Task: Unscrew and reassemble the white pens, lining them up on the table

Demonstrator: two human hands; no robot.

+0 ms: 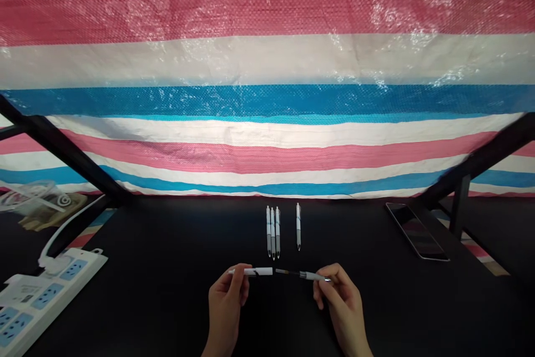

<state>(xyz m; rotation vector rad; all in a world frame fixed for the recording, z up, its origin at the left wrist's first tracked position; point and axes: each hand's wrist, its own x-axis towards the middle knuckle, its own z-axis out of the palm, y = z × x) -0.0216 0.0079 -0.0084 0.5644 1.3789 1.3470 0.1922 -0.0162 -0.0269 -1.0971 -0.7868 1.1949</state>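
Observation:
My left hand (229,290) pinches a white pen barrel (262,271), its open end pointing right. Between the thumb and fingers of my right hand (340,296) is the pen's front half (311,275), grey at the grip, with the thin refill (288,272) sticking out to the left. The refill's end lies just short of the barrel's opening, with a small gap between them. Beyond my hands, three white and grey pens (273,231) lie side by side, and a single pen (298,226) lies apart to their right. All have their tips toward me.
A smartphone (417,231) lies on the black table (167,268) at the right. At the left are a white power strip (54,296) with a plugged-in cable and a clear plastic container (37,198). Black frame bars (79,156) flank a striped sheet (267,101) behind.

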